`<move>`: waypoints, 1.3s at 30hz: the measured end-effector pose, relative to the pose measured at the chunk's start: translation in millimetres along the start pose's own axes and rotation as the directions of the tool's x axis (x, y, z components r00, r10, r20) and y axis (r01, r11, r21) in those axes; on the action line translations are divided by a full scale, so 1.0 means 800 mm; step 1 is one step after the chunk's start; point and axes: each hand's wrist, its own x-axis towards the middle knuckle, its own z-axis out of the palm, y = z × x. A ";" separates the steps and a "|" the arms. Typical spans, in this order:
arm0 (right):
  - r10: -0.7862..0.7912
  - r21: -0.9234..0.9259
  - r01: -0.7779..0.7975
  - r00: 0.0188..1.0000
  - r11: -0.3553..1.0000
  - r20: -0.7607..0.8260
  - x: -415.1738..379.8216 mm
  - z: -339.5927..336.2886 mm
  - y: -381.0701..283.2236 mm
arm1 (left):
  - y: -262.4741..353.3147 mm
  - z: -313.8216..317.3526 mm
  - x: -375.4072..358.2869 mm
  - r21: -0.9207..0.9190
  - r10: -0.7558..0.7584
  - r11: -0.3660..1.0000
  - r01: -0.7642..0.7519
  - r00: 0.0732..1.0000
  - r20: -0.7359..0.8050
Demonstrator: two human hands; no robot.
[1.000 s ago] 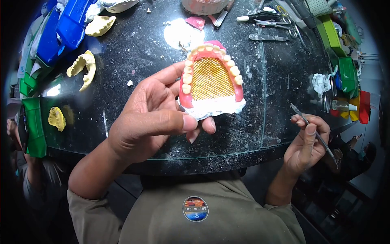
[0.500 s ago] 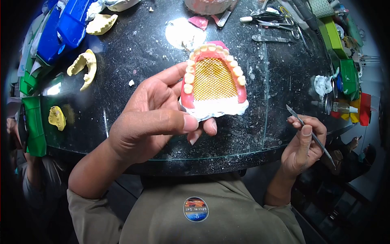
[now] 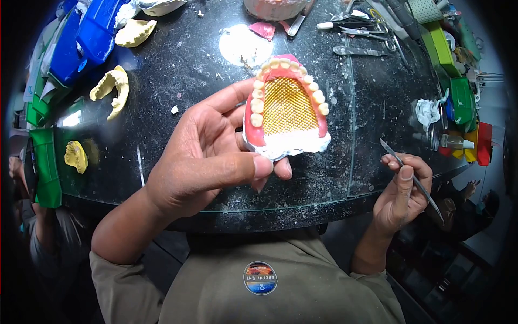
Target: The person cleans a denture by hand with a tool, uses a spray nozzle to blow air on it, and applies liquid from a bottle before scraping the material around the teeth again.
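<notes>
My left hand (image 3: 202, 146) is closed around the left and rear side of an upper denture (image 3: 289, 108) on a white plaster base (image 3: 291, 144). Cream teeth stand in pink wax along its arch, and a gold mesh plate fills the palate. The thumb presses the plaster's near left corner; fingers behind it are partly hidden. Off to the right, my right hand (image 3: 403, 189) grips a slim metal double-ended wax carver (image 3: 423, 190) between thumb and fingers, its blade pointing up and left. The carver is apart from the denture.
Yellowish dental casts (image 3: 113, 89) lie at the left near blue bins (image 3: 100, 32) and a green bin (image 3: 47, 167). Scissors (image 3: 372, 35) and a metal knife (image 3: 359, 51) lie at the back right. Crumpled white tissue (image 3: 427, 112) sits right. A pink wax piece (image 3: 263, 31) lies at the back.
My left hand has tilted and turned the denture slightly, so its left teeth show more of their biting surfaces. The right hand has barely moved and still holds the carver.
</notes>
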 end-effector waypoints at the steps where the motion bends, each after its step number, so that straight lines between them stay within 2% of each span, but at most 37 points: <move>1: -0.002 -0.003 0.002 1.000 1.000 0.003 0.000 0.000 0.000 | -0.001 -0.001 0.000 0.006 0.008 1.000 -0.008 1.000 -0.002; 10: -0.008 0.020 0.008 0.999 1.000 -0.033 -0.002 0.000 -0.003 | 0.001 0.001 -0.001 -0.007 0.002 1.000 -0.002 1.000 0.003; 13: 0.023 0.008 -0.022 0.998 1.000 -0.057 -0.001 -0.007 -0.004 | 0.003 0.005 -0.002 0.018 -0.004 1.000 0.004 0.999 -0.043; 16: 0.050 0.062 -0.043 0.991 0.997 -0.121 0.005 -0.032 -0.004 | 0.005 0.009 0.001 0.109 -0.030 0.993 0.040 0.996 -0.089; 18: 0.079 0.030 -0.074 0.974 0.997 -0.213 0.008 -0.052 -0.003 | 0.006 0.015 -0.002 0.148 -0.029 0.988 0.050 0.989 -0.143; 19: 0.106 0.006 -0.107 0.966 0.994 -0.234 0.008 -0.063 -0.003 | 0.005 0.007 -0.004 0.074 0.008 0.997 -0.003 0.997 -0.071; 23: 0.142 -0.073 -0.173 0.940 0.982 -0.311 -0.008 -0.100 0.013 | 0.001 0.010 -0.004 0.086 0.023 0.996 -0.015 0.995 -0.095; 32: 0.039 -0.225 -0.090 0.975 0.970 -0.220 -0.025 -0.117 0.029 | -0.002 0.009 -0.001 0.108 0.046 0.994 -0.032 0.991 -0.129; 39: 0.080 -0.250 -0.150 0.959 0.957 -0.271 -0.025 -0.110 0.028 | -0.002 0.006 -0.003 0.107 0.047 0.994 -0.034 0.992 -0.119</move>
